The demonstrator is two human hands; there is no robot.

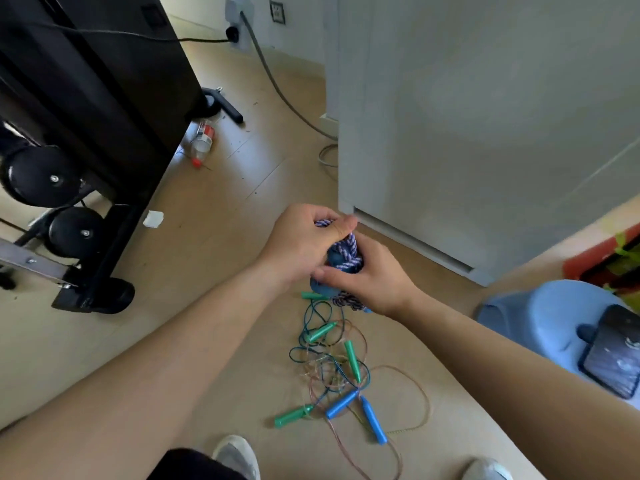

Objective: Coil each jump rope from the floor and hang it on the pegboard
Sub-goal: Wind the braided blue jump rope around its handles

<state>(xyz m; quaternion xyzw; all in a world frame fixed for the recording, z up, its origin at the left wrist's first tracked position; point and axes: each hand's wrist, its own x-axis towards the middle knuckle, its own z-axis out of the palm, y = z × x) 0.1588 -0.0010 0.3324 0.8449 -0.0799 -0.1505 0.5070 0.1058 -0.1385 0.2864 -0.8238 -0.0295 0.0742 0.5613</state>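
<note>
Both hands hold a braided purple-and-white jump rope [347, 247] with dark blue handles at chest height over the floor. My left hand [304, 240] pinches a loop of the braid at the top. My right hand [367, 275] grips the bundle of handles and wound rope from the right, thumb across the lower handle. More braid hangs below my right wrist. On the floor beneath lies a tangle of thin-corded jump ropes [339, 368] with several green handles [320, 332] and two blue handles [374, 420]. No pegboard is in view.
A black weight machine [86, 133] with round pulleys fills the left. A plastic bottle [202, 142] lies by its base. A white cabinet [485, 116] stands ahead right, a light blue stool [540, 317] carrying a phone [613, 351] at right. My shoes [239, 455] show at the bottom.
</note>
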